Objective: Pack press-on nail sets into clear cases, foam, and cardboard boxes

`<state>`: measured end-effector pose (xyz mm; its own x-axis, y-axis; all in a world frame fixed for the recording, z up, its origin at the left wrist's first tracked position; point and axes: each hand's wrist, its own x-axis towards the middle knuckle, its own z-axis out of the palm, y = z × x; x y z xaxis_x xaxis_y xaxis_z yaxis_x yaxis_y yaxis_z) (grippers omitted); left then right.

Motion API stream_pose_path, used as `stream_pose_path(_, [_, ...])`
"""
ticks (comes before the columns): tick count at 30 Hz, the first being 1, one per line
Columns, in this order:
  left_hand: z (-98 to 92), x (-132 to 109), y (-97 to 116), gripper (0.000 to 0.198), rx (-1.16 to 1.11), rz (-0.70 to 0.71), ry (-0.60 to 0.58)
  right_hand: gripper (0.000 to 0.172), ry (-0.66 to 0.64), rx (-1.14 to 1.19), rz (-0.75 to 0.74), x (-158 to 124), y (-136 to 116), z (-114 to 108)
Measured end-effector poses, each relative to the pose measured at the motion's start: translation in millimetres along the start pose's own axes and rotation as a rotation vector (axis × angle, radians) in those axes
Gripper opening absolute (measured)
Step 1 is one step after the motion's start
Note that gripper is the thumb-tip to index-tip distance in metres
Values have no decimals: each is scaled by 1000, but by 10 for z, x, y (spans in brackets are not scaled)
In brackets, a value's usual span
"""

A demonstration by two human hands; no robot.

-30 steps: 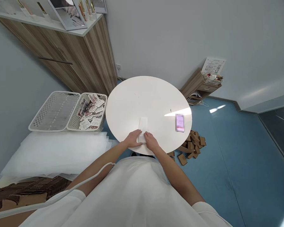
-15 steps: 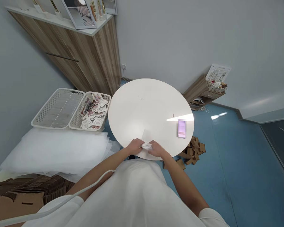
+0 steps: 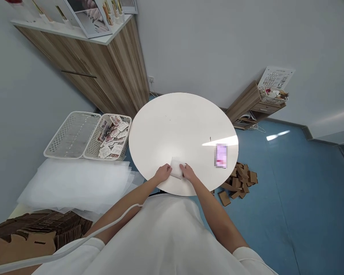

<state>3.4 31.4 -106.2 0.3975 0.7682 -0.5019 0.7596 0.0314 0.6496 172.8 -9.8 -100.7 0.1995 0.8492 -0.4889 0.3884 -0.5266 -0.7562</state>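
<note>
A small squarish packet of folded thin white sheet [image 3: 176, 168] lies at the near edge of the round white table [image 3: 177, 118]. My left hand [image 3: 163, 173] pinches its left edge with thumb and fingers. On the opposite side, my right hand [image 3: 188, 172] grips the right edge, thumb on top. What is inside the folded sheet, if anything, cannot be made out. Farther right on the tabletop lies a blurred pink-purple rectangular thing [image 3: 221, 156].
Left of the table, one white basket [image 3: 65, 133] stands beside another basket [image 3: 129, 131] full of printed cards. Nearer are stacked translucent white sheets [image 3: 74, 183] and flattened brown cardboard [image 3: 25, 244]. Small brown boxes [image 3: 240, 179] lie on the floor at right. A wooden cabinet [image 3: 123, 65] stands behind.
The white sheet was bunched between my hands with a flap standing up; now it lies as a flat square. My hands have moved slightly forward, and the camera view has shifted a little.
</note>
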Motion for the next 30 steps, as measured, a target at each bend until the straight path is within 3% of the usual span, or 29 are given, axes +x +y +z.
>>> stream_pose_path(4, [19, 5, 60, 22, 42, -58, 45, 34, 40, -31, 29, 6, 46, 79])
stream_pose_path(9, [42, -33, 138, 22, 93, -140, 105, 48, 166, -132, -151, -87, 130, 114])
stream_pose_path(16, [111, -80, 182, 26, 206, -183, 202, 26, 89, -246, -216, -92, 191, 30])
stream_pose_path(23, [146, -203, 35, 37, -105, -183, 310, 40, 52, -28, -158, -218, 255, 13])
stream_pose_path(30, [202, -198, -7, 39, -222, -163, 249, 44, -27, 249, 4, -393, 198, 88])
